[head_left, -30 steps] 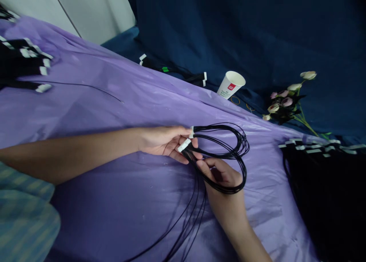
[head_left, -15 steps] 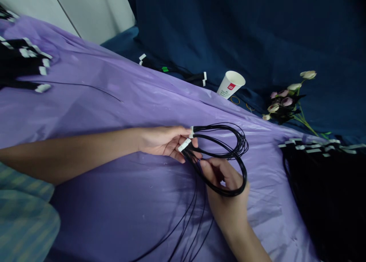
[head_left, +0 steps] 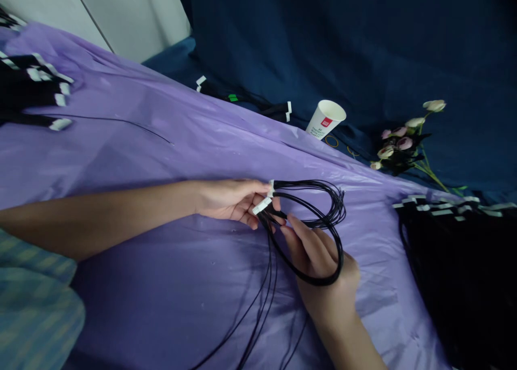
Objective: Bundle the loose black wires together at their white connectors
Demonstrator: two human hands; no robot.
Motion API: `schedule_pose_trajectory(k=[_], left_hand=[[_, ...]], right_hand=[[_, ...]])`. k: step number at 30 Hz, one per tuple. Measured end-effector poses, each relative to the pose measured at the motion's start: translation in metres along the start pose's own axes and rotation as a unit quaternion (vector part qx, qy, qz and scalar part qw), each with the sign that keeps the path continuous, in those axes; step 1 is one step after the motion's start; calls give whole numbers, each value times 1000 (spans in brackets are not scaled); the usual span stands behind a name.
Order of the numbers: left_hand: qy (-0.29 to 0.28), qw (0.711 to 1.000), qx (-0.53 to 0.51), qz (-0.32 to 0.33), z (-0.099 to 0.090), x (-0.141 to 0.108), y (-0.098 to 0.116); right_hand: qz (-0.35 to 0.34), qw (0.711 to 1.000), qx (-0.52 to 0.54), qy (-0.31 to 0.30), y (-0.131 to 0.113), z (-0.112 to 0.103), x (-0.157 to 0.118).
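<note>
My left hand (head_left: 240, 200) is closed on the white-connector end of a bundle of thin black cables (head_left: 337, 246). Two white connectors show at its fingertips: an upper connector (head_left: 271, 188) under the thumb and a lower connector (head_left: 262, 206) across the fingers. From them the cables curve right in two loops, and several loose strands hang toward the lower edge. My right hand (head_left: 323, 262) reaches through the larger loop, thumb and forefinger pinched at the cables just below the connectors. What exactly lies between those fingertips is too small to make out.
Purple sheeting (head_left: 161, 289) covers the table. Piles of black cables with white connectors lie at left (head_left: 32, 90) and right (head_left: 456, 273). Along the back edge are more cables (head_left: 246, 98), a paper cup (head_left: 326, 119), rubber bands (head_left: 332, 141) and artificial flowers (head_left: 404, 144).
My right hand has shifted slightly right and its fingers have straightened. The larger loop hangs a little lower, and the loose strands have swung. My left hand stays in place.
</note>
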State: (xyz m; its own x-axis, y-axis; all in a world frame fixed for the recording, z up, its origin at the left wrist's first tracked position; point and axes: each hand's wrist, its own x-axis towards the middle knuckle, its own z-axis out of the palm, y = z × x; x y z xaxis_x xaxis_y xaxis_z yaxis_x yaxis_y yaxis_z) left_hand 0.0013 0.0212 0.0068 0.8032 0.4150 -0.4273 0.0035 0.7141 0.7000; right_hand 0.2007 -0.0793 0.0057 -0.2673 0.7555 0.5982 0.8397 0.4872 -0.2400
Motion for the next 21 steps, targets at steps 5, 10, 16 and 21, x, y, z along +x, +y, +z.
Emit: schedule_pose_trajectory(k=[5,10,16,21], left_hand=[[12,1000,7,3,2,1,0],[8,1000,9,7,-1,3,-2],[-14,1000,18,-3,1,1,0],[-13,1000,18,-10,2,0,1]], right_hand=[[-32,999,-32,6,1,-4,1],[-23,999,-37,12,3,-5,1],[5,1000,-12,7,5,-3,1],[47,998,22,-40,5,-2,1]])
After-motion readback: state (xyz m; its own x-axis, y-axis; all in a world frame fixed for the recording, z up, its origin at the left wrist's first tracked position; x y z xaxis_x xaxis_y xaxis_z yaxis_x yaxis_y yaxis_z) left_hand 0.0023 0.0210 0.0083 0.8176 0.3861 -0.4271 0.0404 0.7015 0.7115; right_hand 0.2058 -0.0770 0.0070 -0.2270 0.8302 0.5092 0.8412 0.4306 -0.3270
